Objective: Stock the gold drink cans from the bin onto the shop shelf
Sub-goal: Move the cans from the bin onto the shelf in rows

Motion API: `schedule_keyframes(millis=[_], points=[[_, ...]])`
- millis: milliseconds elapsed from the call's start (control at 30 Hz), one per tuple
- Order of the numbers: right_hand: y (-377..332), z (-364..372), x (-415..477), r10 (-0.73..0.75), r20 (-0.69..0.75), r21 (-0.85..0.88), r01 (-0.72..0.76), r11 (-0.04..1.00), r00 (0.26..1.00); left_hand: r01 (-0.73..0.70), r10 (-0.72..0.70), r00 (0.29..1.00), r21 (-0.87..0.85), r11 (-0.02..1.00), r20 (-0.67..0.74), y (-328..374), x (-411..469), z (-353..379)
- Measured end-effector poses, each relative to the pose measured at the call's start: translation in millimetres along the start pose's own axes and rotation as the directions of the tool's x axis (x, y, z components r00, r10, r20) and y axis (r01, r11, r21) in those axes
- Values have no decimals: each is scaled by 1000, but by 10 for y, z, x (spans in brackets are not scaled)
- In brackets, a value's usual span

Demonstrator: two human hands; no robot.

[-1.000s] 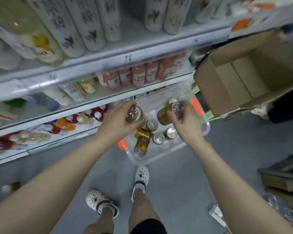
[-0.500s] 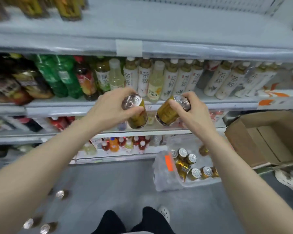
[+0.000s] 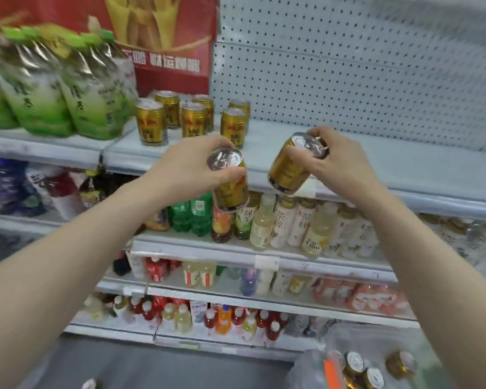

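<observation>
Head view: I see both forearms raised toward the top shelf (image 3: 348, 164); each hand carries one gold can
Left hand (image 3: 188, 167): palm down, fingers wrapped round the upper wall of the left can (image 3: 230, 181); grip closed on it; can near upright, silver lid tipped toward the camera, its base hanging in front of the shelf's front edge
Right hand (image 3: 337, 161): fingers curled over the rim and side of the right can (image 3: 291, 167); grip closed on it; can tilted, lid up and to the right, base down and to the left, in front of the shelf lip; I cannot tell whether it touches the lip
Stocked cans (image 3: 192, 117): six gold cans standing upright in paired rows at the left of the top shelf, just behind the left hand; the nearest one partly hidden by the left knuckles
Open space: bare shelf board to the right of the stocked cans, backed by white pegboard (image 3: 348, 66)
Neighbours: green pouches (image 3: 54, 94) just left of the stocked cans; red poster (image 3: 163, 37) behind them
Below: bottled drinks (image 3: 278, 223) on the lower shelves, partly covered by both cans and forearms
Bin (image 3: 314, 366): clear plastic, bottom right corner, blurred; several can tops (image 3: 354, 360) show inside
</observation>
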State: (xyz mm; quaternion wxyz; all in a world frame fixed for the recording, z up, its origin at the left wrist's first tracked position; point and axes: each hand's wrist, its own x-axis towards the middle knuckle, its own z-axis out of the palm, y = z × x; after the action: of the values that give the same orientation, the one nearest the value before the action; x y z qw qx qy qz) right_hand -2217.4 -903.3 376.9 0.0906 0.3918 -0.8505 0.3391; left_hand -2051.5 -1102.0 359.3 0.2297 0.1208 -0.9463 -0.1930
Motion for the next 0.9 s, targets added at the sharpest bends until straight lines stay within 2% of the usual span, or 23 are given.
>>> schedule_keyframes(millis=[167,400,567,633,733,833,900], points=[[16,20,673,16,90,-32,-13,999,996,16,-14,998,27,1000,-63,-31,384,-147],[342,233,1438,25,299,-80,-1,997,954,29,-27,999,52,998,-34,-17,993,60],[565,337,1866,20,388,-80,12,997,921,40,-41,999,74,996,3,-4,1353,261],[646,396,2011,-1,412,-83,39,996,911,52,-53,999,93,994,5,-8,1476,311],[739,475,2170,-37,439,-181,129,975,898,38,-42,999,153,987,23,2,1633,386],[791,542,2296,-48,395,-290,173,941,918,13,-22,999,199,980,44,19,1765,453],[809,589,2378,-101,369,-286,216,934,924,6,-20,998,210,978,64,30,1822,492]])
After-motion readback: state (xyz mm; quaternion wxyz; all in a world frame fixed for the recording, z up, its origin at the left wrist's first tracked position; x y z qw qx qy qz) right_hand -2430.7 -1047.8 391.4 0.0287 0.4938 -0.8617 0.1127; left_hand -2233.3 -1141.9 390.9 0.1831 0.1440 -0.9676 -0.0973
